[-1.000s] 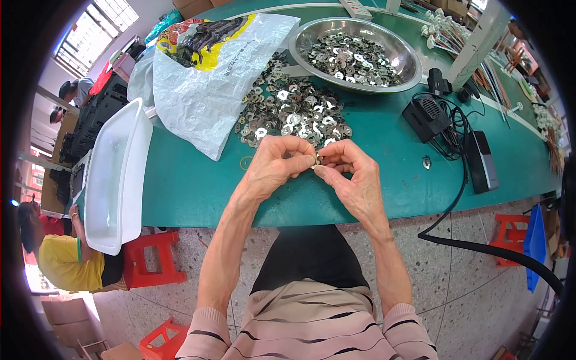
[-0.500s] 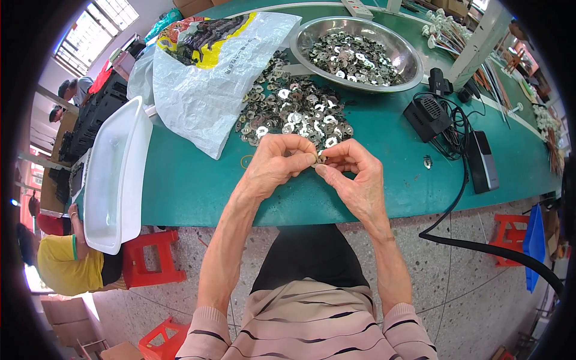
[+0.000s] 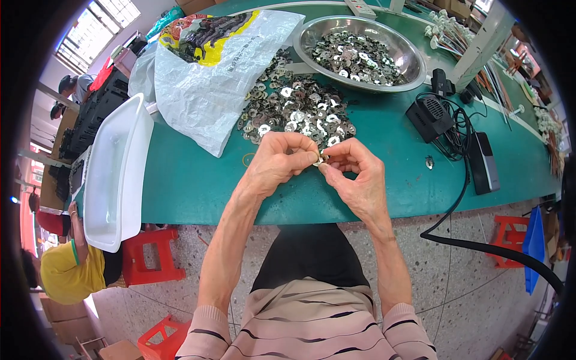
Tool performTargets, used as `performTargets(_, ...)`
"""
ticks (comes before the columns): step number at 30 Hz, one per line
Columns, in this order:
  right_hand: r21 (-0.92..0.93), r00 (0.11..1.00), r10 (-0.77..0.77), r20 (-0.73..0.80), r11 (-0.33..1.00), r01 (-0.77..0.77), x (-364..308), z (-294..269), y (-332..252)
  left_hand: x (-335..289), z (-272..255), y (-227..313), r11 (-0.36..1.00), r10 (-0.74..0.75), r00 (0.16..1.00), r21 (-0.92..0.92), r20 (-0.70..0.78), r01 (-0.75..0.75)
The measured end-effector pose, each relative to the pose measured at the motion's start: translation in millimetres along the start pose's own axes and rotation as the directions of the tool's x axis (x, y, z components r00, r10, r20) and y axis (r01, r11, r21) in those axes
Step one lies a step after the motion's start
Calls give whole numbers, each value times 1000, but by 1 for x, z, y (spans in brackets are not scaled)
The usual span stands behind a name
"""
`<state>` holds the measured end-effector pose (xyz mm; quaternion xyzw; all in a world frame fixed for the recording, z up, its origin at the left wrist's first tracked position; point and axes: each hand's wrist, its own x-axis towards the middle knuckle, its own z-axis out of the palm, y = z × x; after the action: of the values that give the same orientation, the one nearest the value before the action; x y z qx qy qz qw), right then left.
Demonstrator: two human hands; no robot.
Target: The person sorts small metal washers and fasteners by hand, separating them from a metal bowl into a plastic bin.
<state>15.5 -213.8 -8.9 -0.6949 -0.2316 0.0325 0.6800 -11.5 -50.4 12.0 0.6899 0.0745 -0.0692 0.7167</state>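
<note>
Both of my hands meet over the green table (image 3: 180, 186), just in front of a heap of small flat metal pieces (image 3: 300, 108). A small metal piece (image 3: 321, 161) sits between my fingertips, partly covered by them. My left hand (image 3: 281, 159) pinches it from one side with thumb and forefinger. From the other side my right hand (image 3: 357, 171) pinches it, the rest of its fingers curled. Behind the heap, a round steel bowl (image 3: 414, 75) is filled with similar metal pieces.
A white plastic sack (image 3: 198, 96) lies left of the heap, beside a long white tub (image 3: 114, 180). At right are a black power adapter (image 3: 429, 117), coiled cables and a single metal piece (image 3: 429, 162). A person in yellow (image 3: 69, 270) is at far left, near a red stool (image 3: 155, 255).
My fingers have shifted slightly around the small metal piece, and more of its bright face shows. Both hands stay in nearly the same place.
</note>
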Motion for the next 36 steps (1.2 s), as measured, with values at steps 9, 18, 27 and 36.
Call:
performTargets(9,70,996,70,64,995,-74,1,-4,-3,-1,-5,0,998,-28,999,-46,36,29)
performTargets(18,14,999,14,34,1000,-15,-1,-1,-1,0,-4,1,997,-63,997,-50,35,65)
performTargets(27,56,999,15,37,998,-17,0,0,-1,-1,-5,2,996,-63,997,-62,39,66)
performTargets(36,127,993,89,83,987,-99,1,-2,-4,0,-5,-3,997,-20,999,-72,39,23)
